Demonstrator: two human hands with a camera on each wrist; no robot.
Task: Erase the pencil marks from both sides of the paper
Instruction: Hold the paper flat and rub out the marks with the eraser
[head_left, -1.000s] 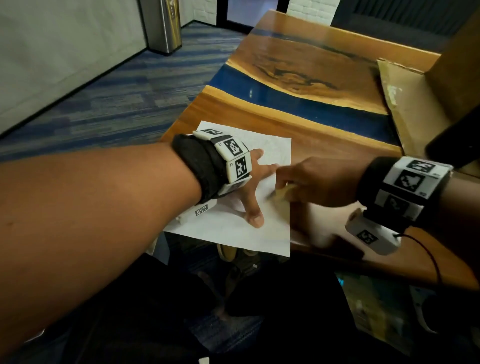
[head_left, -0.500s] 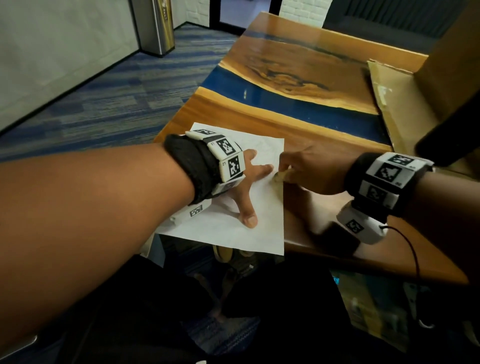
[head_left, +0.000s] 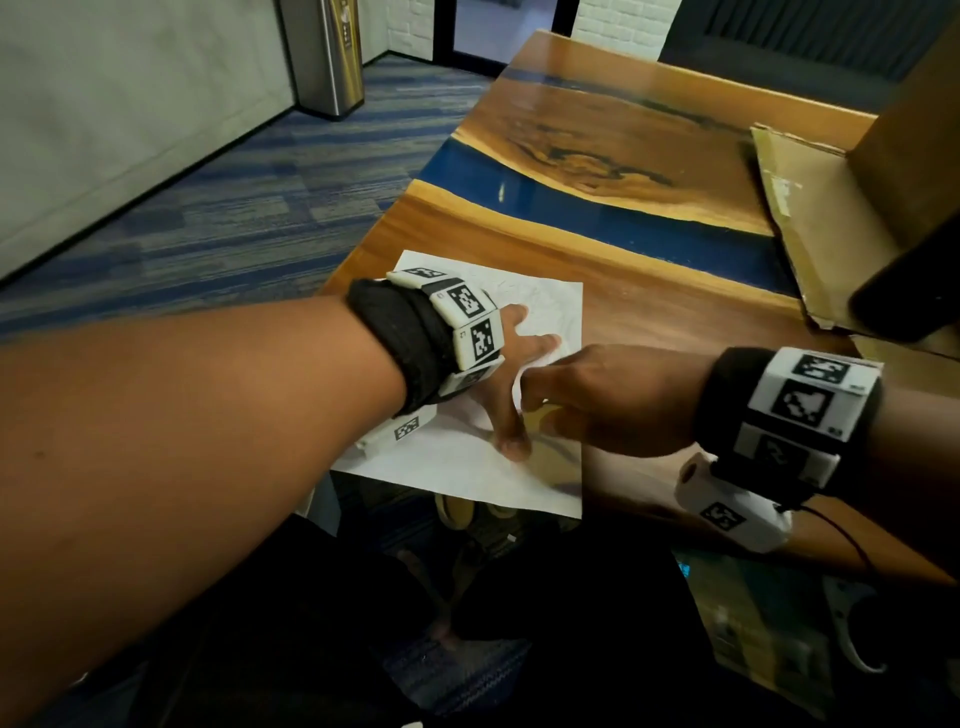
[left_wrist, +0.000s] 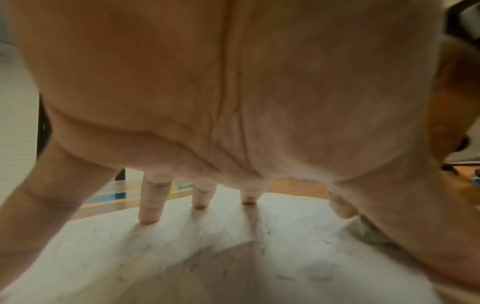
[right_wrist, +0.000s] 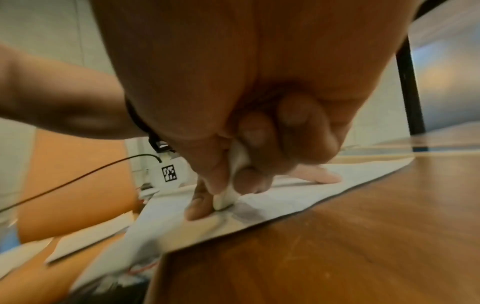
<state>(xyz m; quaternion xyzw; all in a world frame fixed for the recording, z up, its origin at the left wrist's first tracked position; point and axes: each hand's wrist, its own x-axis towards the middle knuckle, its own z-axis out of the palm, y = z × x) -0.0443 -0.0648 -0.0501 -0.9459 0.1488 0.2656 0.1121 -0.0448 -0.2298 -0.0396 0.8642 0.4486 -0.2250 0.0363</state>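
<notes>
Right now the fingers (right_wrist: 249, 181) of the right hand (head_left: 613, 400) are curled tight round a small white eraser (right_wrist: 228, 195), pinching it low so only its tip shows, and that tip is pressed down onto the paper (head_left: 467, 478), a grip that looks chosen for firm, controlled rubbing. Over on the other side, the left hand (head_left: 506, 384) is spread wide, fingertips (left_wrist: 148, 220) straight and planted on the sheet, thumb out toward the eraser, holding nothing, just pinning. That makes sense: thin paper would slide or buckle under the rubbing, so the spread fingers likely brace it just beside the working spot. Faint pencil marks (left_wrist: 259, 236) and dark crumbs show near those fingertips, so this face isn't clean yet, by the look of it. The paper lies at the near left corner of the table (head_left: 649, 322), its near edge hanging past the rim, which may be why the left hand bears down so broadly. The underside can't be seen, so its state can't be told.
</notes>
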